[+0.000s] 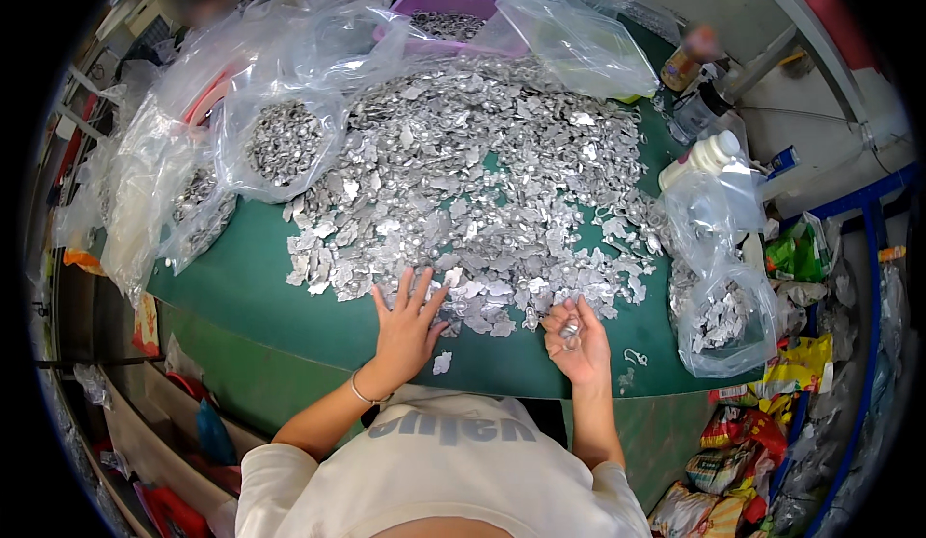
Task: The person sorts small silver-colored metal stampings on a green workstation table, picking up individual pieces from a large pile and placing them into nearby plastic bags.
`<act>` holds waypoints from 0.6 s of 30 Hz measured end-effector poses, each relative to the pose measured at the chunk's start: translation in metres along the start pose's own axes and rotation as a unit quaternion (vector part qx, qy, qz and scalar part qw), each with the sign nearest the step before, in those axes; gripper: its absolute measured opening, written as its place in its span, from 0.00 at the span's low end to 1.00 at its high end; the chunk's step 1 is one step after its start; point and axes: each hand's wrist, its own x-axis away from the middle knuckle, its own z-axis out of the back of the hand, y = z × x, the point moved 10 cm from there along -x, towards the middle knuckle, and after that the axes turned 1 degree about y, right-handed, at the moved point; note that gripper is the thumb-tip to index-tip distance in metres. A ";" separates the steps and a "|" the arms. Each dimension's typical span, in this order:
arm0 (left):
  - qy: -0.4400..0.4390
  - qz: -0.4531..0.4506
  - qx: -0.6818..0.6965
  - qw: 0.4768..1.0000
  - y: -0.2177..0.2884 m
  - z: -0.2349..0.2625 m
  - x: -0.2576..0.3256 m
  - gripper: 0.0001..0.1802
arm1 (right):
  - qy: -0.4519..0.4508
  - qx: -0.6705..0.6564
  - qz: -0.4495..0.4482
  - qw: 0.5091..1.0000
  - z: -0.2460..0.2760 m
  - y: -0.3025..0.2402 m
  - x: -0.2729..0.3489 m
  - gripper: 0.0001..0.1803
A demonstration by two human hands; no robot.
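Note:
A wide heap of small flat silver metal pieces [463, 181] covers the middle of the green tabletop [260, 292]. Fingers spread, my left hand [407, 334] lies palm down at the heap's near edge, its fingertips touching the closest pieces. My right hand [581, 345] is turned palm up just off the near right edge, fingers curled around a few small silver metal pieces [571, 334], one of them ring-shaped. Beside my left hand rests a single flat piece [442, 362]. Another small loop-shaped piece [635, 356] lies to the right of my right hand.
Clear plastic bags of metal pieces stand at the left [285, 143] and right [723, 316]. Behind the heap sit a purple basin [415, 0] and a clear plastic bag [579, 37]. A white bottle [709, 154] stands at the right, and colourful packets [728, 442] lie below.

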 end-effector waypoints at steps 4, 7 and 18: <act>-0.019 0.001 0.041 0.999 0.011 0.007 0.002 0.27 | -0.049 0.035 0.002 0.998 0.000 -0.005 0.004 0.11; -0.025 -0.034 0.099 0.994 0.023 0.008 0.010 0.27 | -0.032 0.289 0.168 0.942 -0.009 -0.048 0.014 0.09; 0.120 0.049 0.070 0.989 -0.005 0.029 0.023 0.21 | -0.089 -0.076 0.014 0.993 0.003 -0.039 0.010 0.21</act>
